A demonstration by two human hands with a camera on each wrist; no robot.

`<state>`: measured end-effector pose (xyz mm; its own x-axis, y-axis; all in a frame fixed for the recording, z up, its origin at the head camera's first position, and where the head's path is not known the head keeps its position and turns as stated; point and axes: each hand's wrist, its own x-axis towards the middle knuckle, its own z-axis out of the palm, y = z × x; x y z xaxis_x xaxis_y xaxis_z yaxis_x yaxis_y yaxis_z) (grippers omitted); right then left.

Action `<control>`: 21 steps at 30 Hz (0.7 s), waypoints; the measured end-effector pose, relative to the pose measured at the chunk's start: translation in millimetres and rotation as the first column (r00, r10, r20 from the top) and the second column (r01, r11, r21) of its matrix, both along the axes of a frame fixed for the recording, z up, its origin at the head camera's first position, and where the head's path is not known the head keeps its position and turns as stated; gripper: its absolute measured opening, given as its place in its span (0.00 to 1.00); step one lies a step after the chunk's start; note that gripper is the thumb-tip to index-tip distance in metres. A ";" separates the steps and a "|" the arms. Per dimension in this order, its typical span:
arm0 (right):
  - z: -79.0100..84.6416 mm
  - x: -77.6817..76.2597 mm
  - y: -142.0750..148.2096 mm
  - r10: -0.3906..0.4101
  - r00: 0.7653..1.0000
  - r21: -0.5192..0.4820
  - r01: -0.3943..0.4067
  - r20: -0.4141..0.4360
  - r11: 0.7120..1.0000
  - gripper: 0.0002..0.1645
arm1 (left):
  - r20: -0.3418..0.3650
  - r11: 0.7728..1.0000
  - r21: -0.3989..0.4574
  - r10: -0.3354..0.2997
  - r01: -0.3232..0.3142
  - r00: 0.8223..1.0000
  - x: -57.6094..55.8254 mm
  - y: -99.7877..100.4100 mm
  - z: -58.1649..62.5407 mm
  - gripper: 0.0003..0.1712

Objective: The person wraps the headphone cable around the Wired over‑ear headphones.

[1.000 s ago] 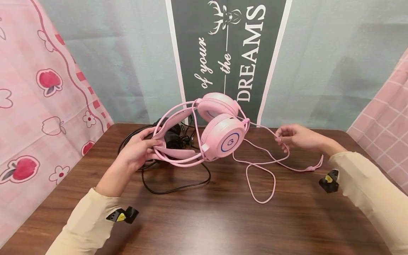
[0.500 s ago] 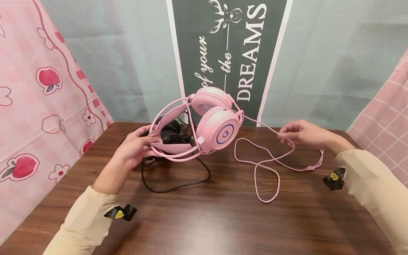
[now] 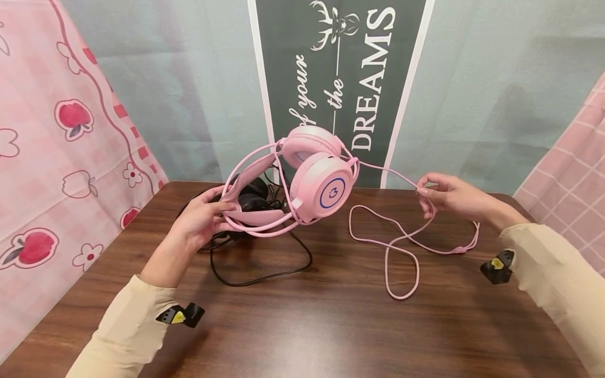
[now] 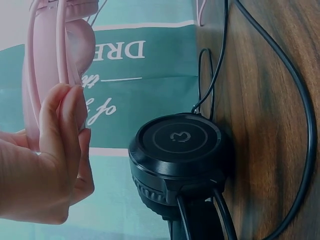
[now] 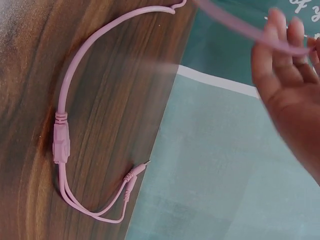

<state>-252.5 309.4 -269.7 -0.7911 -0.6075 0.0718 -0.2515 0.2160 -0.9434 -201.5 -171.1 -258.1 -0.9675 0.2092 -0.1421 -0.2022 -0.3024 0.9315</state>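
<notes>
Pink headphones (image 3: 326, 189) hang tilted above the table, held at the headband by my left hand (image 3: 196, 223). In the left wrist view the fingers of that hand (image 4: 55, 150) curl round the pink band. To the right, my right hand (image 3: 454, 194) pinches the pink cable (image 3: 397, 176) that runs from the ear cups. The rest of the cable lies in loops on the table, and its splitter (image 5: 61, 142) and two plugs (image 5: 135, 172) show in the right wrist view. Black headphones (image 4: 180, 145) lie behind and below the pink ones, partly hidden in the head view.
The black headphones' cord (image 3: 260, 283) curves across the brown wooden table (image 3: 302, 336). A grey-green cloth with a dark printed panel (image 3: 345, 79) hangs at the table's back edge. Pink patterned cloths (image 3: 71, 184) hang at both sides.
The pink headphones have shifted up and left in my left hand. My right hand has moved slightly right and up, drawing the cable and its loop rightwards.
</notes>
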 end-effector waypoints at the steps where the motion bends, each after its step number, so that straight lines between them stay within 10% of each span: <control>1: -0.1 0.8 -1.0 -0.017 1.000 0.029 0.018 -0.024 0.999 0.05 | -0.002 1.000 0.003 -0.001 0.001 1.000 0.4 -0.1 0.0 0.23; 21: -8.5 1.7 1.7 -0.026 0.997 0.204 0.040 -0.070 0.978 0.10 | 0.010 1.000 0.024 0.011 -0.011 1.000 -0.6 1.6 -1.3 0.20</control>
<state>-250.8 311.1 -278.2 -0.8088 -0.5880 0.0012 -0.3012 0.4125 -0.8597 -202.1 -169.5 -259.4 -0.9683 0.2021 -0.1469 -0.2081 -0.3268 0.9219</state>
